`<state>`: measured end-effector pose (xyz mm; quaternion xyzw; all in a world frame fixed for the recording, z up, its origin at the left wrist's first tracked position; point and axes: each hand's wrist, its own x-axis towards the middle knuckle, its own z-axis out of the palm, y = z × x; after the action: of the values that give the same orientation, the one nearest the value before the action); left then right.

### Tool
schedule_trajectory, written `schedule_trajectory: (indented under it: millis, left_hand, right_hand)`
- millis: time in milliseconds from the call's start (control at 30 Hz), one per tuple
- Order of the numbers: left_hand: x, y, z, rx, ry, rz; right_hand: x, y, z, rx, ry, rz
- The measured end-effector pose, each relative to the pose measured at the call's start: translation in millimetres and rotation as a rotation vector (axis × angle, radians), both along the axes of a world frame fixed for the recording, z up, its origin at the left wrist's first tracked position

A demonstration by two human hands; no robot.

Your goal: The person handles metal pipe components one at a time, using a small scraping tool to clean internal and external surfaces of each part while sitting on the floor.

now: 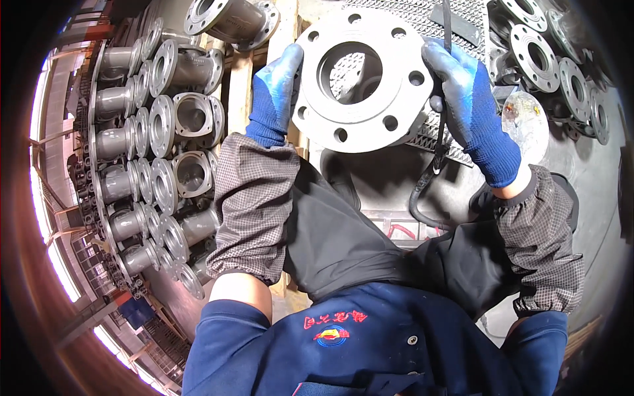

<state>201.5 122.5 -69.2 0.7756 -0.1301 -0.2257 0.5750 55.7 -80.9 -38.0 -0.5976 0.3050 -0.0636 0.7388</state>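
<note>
A pale grey flanged valve body (309, 119) is held upright before me, its round face with a central bore and several bolt holes turned toward me. My left hand (281, 79), in a blue coated glove, grips its left rim. On the opposite rim my right hand (462, 89), gloved alike, is closed on the casting; its fingertips are partly hidden. A dark cable (447, 20) hangs down beside my right hand and runs into a black hose (416, 198) below. Under the casting lies a metal mesh bench top (413, 20).
Rows of grey flanged castings (162, 125) stand on the left. Another casting (234, 23) lies on a wooden pallet beam (239, 92). More flanged castings (533, 59) are piled at the right, near a round stool top (525, 125). A dark flat bar (456, 25) rests on the mesh.
</note>
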Motion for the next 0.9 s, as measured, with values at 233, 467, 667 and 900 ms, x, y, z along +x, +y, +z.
schedule_trajectory:
  millis: [233, 467, 667, 900]
  left_hand:
    - [-16, 11, 16, -0.037, -0.55, -0.112]
    - [-41, -17, 53, -0.154, -0.153, 0.039]
    - [-36, -30, 39, -0.206, -0.095, 0.063]
    - [-56, -55, 65, -0.035, -0.119, -0.159]
  right_hand:
    - [1, -13, -30, -0.637, -0.24, 0.103]
    - [8, -24, -70, 0.044, -0.123, -0.067]
    - [8, -43, -58, -0.733, -0.126, 0.069]
    - [0, 10, -15, -0.802, -0.374, 0.068]
